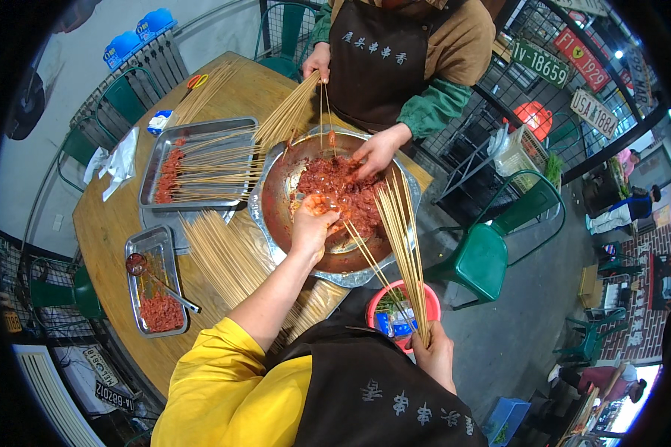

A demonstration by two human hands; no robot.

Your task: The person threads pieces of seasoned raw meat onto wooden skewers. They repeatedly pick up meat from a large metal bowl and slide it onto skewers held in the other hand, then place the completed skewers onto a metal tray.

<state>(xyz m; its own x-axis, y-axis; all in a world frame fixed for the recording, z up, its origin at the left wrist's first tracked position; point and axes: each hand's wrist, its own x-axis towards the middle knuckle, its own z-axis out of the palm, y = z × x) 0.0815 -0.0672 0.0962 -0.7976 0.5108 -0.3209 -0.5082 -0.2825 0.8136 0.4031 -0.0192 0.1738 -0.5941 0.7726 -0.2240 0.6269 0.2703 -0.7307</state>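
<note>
A wide metal basin (274, 223) holds red marinated meat (335, 179). Over its near part, my left hand (313, 220) has sauce on its fingers and grips a bit of the meat, close to the tips of a pair of skewers. In my right hand (435, 349) is a fanned bundle of bamboo skewers (400, 229), with its tips over the basin's right side. Across the basin, a co-worker's hand (381, 151) reaches into the meat, while the other (317, 60) holds another skewer bundle (291, 112), with some skewers hanging down over the basin.
Left of the basin lie a metal tray (198, 205) of loaded skewers, loose bare skewers (229, 262) and a smaller tray (173, 262) with meat and a ladle (170, 290). Scissors (197, 81) lie farther back. A pink bucket (433, 304) stands below the right hand, near a green chair (481, 260).
</note>
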